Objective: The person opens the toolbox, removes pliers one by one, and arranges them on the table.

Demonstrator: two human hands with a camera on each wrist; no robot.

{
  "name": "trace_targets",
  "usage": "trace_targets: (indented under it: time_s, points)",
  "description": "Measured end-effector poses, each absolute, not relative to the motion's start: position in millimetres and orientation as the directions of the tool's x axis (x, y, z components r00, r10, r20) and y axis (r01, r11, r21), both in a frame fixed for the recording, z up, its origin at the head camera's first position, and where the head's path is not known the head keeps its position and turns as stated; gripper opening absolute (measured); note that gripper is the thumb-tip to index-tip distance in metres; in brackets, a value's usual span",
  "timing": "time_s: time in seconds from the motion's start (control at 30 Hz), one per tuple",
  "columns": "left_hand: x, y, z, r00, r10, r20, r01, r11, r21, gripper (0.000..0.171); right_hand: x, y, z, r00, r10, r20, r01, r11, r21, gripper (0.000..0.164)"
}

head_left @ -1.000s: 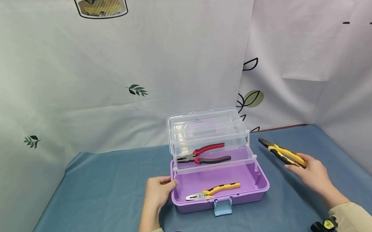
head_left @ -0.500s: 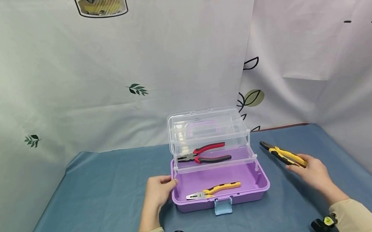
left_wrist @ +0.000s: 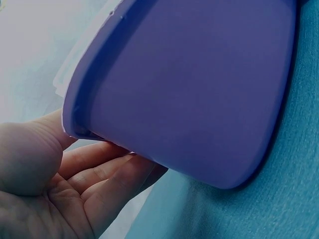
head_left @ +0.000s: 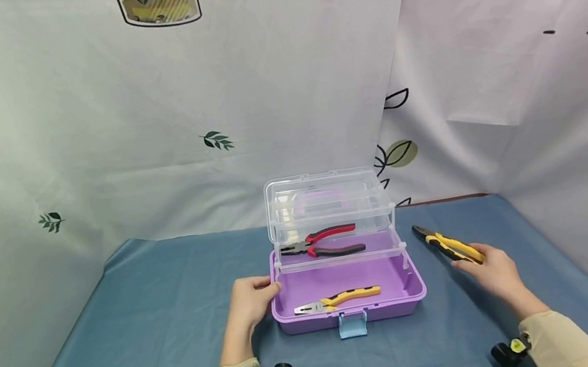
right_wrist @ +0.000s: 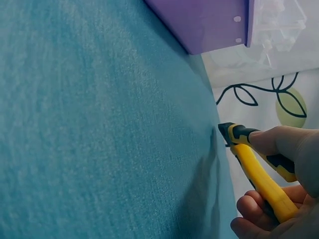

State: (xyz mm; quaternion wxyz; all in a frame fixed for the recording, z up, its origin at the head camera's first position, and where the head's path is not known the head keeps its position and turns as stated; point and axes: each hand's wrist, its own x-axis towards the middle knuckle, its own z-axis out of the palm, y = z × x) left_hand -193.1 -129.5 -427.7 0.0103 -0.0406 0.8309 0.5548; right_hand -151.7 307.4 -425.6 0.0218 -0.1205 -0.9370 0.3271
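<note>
A purple toolbox (head_left: pixel 353 316) stands on the blue cloth with its lid raised. My left hand (head_left: pixel 251 304) grips its left rim, thumb over the edge and fingers behind the wall, as the left wrist view shows. To the right of the box, my right hand (head_left: pixel 495 276) holds yellow-and-black pliers (head_left: pixel 449 246) by the handles, their dark jaws pointing away to the upper left. Inside the box's front part lie pliers with yellow-and-black handles and silver jaws (head_left: pixel 338 299). Red-and-black pliers (head_left: pixel 335 250) rest in the clear tray (head_left: pixel 366 257) toward the back.
The clear lid (head_left: pixel 323 181) leans back behind the tray. A light blue latch (head_left: pixel 352 325) hangs at the box's front. Blue cloth (head_left: pixel 167 337) covers the table, and white printed fabric (head_left: pixel 276 81) forms walls at the back and sides.
The pliers in my right hand have tipped slightly, their jaws now a little lower. My left hand keeps its grip on the box rim.
</note>
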Motion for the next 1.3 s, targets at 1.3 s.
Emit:
trace_targets:
  time_s: [1.3]
  points:
    - [-193.7,-129.8,-428.8,-0.996,-0.056,-0.067,-0.083,0.379,0.922,0.027,-159.2,298.6,-421.4,-0.951,0.278,-0.135,0.309,0.830,-0.464,0.078]
